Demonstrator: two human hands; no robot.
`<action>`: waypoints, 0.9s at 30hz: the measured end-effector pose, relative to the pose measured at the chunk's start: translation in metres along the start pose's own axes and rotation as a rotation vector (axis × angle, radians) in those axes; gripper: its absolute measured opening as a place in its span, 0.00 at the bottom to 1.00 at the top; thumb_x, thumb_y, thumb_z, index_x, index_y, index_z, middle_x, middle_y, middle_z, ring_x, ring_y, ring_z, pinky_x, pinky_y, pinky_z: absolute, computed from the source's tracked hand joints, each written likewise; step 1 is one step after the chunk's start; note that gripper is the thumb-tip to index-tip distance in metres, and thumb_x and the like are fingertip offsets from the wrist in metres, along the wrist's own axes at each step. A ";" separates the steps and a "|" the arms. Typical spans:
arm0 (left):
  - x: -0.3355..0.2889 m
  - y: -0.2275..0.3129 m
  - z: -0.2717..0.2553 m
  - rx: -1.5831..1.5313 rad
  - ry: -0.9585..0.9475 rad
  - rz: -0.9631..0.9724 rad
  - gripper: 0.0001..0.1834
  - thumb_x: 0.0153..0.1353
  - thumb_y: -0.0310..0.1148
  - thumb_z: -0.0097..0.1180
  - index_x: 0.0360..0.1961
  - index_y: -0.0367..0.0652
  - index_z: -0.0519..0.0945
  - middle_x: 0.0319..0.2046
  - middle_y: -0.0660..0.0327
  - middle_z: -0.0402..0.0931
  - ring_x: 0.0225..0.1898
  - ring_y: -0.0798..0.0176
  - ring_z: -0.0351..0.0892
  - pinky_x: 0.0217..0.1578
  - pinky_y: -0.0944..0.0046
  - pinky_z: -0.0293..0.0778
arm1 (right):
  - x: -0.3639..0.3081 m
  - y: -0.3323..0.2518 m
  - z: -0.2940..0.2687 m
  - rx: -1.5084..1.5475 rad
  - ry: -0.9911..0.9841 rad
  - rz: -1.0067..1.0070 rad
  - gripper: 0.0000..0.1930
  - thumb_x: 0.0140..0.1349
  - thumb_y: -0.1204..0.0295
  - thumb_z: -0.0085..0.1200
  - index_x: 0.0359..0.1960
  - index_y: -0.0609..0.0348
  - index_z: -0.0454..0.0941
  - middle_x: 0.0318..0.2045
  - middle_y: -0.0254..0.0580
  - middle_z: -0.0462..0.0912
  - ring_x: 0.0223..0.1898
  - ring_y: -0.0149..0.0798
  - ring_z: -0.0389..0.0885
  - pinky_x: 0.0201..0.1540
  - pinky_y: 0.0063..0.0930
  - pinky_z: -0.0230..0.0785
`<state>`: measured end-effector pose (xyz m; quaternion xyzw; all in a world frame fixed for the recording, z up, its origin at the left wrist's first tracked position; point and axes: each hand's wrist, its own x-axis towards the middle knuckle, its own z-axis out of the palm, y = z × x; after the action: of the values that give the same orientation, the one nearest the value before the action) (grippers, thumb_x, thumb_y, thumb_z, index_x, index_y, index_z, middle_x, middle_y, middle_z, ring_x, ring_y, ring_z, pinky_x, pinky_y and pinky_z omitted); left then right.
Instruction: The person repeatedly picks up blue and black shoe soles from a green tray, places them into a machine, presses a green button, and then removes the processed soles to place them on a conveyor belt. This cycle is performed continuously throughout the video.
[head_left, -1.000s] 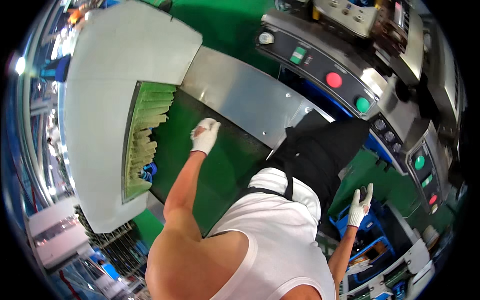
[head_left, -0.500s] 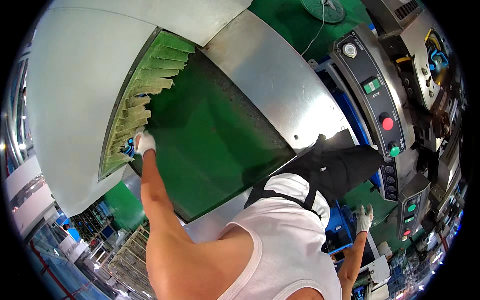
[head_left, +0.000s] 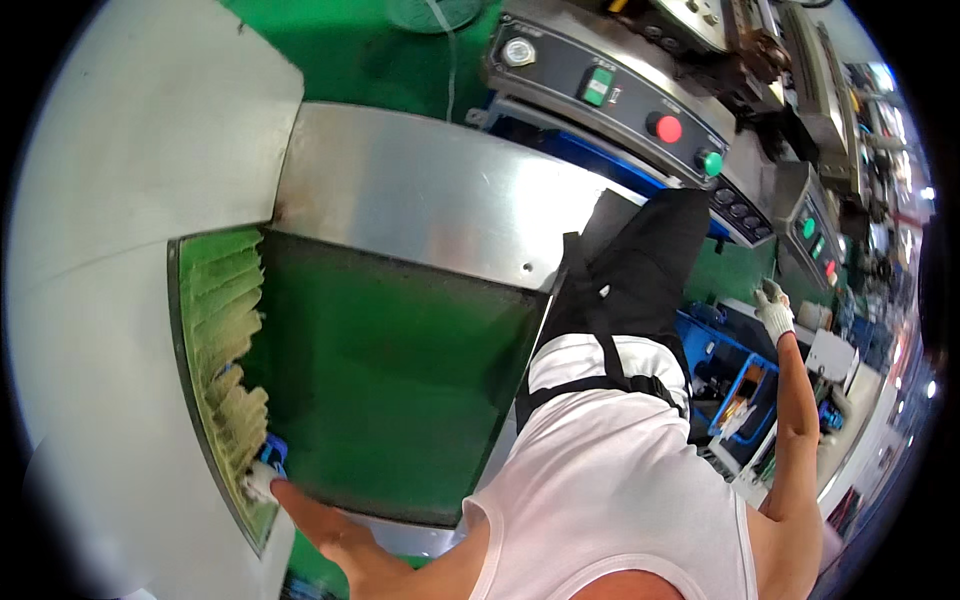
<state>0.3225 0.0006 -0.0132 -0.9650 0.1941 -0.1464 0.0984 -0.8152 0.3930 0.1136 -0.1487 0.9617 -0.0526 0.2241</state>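
Observation:
My left hand (head_left: 262, 483), in a white glove, is at the near end of a curtain of frayed green strips (head_left: 222, 340). Right against it sits a blue and black object (head_left: 273, 450), its kind too small to make out. The fingers are partly lost among the strips, so I cannot tell whether they grip it. Beneath the strips' edge lies a flat green belt surface (head_left: 390, 370). Out to the right, my right hand (head_left: 773, 312) is gloved too, its fingers apart and dirty at the tips. It appears to hold nothing, and is above a blue bin (head_left: 715, 350).
A white machine housing (head_left: 110, 290) frames the curtain on the left. Beyond the belt runs a bare metal plate (head_left: 420, 190). A control panel (head_left: 625, 95) with red and green buttons stands at the far right, with a second button box (head_left: 810, 230) behind it.
The view has turned, so the belt and panel sit further left. More of the blue object shows beside my left hand, outside the strips. My right arm is raised further forward.

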 end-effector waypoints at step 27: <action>-0.082 0.025 -0.053 0.082 0.061 0.289 0.20 0.79 0.44 0.43 0.55 0.46 0.84 0.56 0.54 0.83 0.57 0.50 0.83 0.58 0.51 0.79 | -0.158 0.122 0.069 0.333 -0.142 0.502 0.28 0.72 0.64 0.60 0.71 0.56 0.71 0.40 0.40 0.85 0.31 0.36 0.83 0.33 0.34 0.79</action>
<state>0.2242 0.0041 0.0099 -0.9173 0.3279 -0.1676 0.1518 -0.6817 0.5556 0.0968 0.1288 0.9284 -0.1420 0.3182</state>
